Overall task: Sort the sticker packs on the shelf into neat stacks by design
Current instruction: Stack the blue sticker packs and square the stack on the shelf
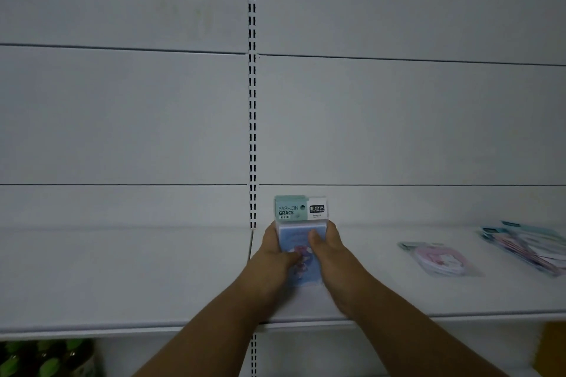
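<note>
A stack of blue sticker packs [298, 217] with a teal "FASHION GRACE" header card stands tilted up on the white shelf [122, 269], near the middle. My left hand [277, 254] grips its left side and my right hand [329, 249] grips its right side, thumbs on the front. A pink sticker pack [439, 259] lies flat on the shelf to the right. Farther right, at the frame edge, lies a loose pile of sticker packs [530, 246] with teal headers.
The white back panel [122, 116] rises behind the shelf, with a slotted upright [252, 101] down its middle. Green-capped bottles [46, 358] stand on the level below at the left. An orange object [551, 349] shows at the lower right.
</note>
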Demonstrator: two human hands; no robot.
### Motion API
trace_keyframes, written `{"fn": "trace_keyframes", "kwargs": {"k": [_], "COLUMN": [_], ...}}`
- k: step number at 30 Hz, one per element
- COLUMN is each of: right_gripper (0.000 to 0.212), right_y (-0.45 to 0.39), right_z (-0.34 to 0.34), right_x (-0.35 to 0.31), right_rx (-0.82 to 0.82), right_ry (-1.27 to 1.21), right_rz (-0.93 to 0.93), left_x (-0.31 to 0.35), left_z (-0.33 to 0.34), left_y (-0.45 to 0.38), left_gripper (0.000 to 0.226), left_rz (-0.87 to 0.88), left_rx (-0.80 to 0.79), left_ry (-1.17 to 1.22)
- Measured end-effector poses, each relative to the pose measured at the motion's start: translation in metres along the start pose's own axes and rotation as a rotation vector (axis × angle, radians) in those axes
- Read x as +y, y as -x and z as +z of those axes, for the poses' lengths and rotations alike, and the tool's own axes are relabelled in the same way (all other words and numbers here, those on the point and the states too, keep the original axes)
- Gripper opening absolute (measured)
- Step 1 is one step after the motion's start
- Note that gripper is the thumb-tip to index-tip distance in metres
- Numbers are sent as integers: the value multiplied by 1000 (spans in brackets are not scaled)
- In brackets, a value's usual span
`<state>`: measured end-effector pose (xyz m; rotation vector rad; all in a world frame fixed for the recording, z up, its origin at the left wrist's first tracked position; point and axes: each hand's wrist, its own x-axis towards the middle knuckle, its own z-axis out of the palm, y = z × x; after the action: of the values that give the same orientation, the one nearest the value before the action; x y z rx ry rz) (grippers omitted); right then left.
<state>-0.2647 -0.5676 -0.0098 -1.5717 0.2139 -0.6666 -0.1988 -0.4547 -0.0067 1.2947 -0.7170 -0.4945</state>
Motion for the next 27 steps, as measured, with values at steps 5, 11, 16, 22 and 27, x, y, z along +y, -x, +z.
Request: {"fn": "trace_keyframes", "kwargs": {"k": [5,11,16,22,27], "right_gripper": [30,30,38,42,32], "right_y": [1,-12,-19,-23,-22], "right_z": [-20,-39,-51,-61,-62], "right_x": [1,-6,-1,4,12], "right_rx": [-110,-156,-211,-284,-270], "right_ry": [291,490,511,586,630], "right_rz": [-75,-54,-33,0,-20], "left_x": [-9,0,-1,1,-6], "left_z": [-21,-37,-40,-41,-42], "left_y": [-7,-23,-23,-22,-20], "left_gripper": [41,42,43,46,43], "left_rz": [104,17,28,-34,7], "left_rx": [-147,-99,-80,-102,-83], "left_ry": [-404,-796,-820,-844,-919]}}
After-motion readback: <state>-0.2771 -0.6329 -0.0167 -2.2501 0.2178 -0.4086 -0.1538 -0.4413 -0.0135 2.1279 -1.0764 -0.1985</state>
